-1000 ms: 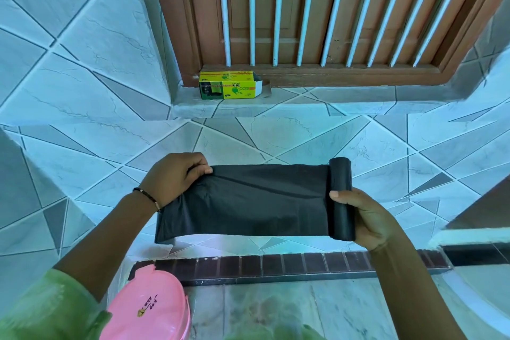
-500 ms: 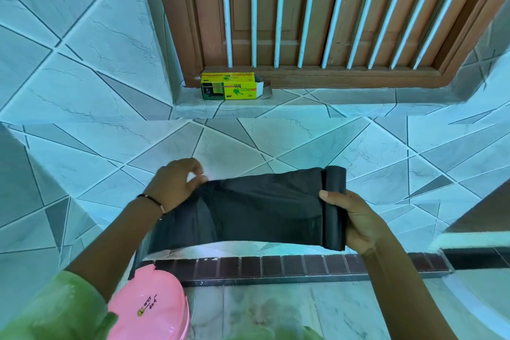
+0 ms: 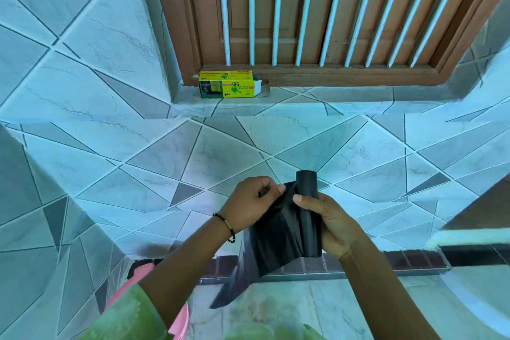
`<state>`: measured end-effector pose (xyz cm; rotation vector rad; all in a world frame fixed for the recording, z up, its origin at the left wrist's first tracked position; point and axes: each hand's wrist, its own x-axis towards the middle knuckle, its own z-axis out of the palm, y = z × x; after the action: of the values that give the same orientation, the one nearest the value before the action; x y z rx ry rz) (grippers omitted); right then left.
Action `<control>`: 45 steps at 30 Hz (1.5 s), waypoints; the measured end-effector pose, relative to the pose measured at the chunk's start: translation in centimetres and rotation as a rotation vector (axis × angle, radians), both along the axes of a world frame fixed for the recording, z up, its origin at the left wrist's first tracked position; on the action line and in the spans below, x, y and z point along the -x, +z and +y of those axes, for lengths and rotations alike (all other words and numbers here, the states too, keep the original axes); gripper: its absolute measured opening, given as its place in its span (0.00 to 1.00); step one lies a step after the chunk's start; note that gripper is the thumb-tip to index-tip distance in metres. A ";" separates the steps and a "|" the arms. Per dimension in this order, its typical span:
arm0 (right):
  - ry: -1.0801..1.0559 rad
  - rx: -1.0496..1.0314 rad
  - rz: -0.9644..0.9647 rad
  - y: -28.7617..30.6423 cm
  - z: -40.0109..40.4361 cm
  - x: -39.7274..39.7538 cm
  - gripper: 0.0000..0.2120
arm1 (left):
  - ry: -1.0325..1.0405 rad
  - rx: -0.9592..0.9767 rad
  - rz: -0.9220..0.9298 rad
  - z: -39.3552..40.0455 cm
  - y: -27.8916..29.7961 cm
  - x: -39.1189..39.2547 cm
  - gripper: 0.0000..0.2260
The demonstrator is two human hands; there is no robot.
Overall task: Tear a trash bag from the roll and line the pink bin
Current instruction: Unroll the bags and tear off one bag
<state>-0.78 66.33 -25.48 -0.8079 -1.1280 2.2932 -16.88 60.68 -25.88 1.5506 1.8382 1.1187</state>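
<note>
Both hands grip: right [image 3: 335, 225] holds the roll [image 3: 309, 212], left [image 3: 252, 203] pinches its loose bag [image 3: 273, 243] beside it.

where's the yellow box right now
In the head view the yellow box lies on the tiled ledge, upper middle, against the bottom left corner of the wooden door, well beyond both hands.
</note>
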 end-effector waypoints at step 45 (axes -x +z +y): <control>-0.317 -0.125 -0.036 0.7 -0.2 -0.9 0.08 | -0.135 0.018 -0.035 -1.4 1.5 3.0 0.10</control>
<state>0.12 66.17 -24.79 -0.9107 -1.0611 1.9367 -19.91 59.24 -24.38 1.6089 1.6887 1.0579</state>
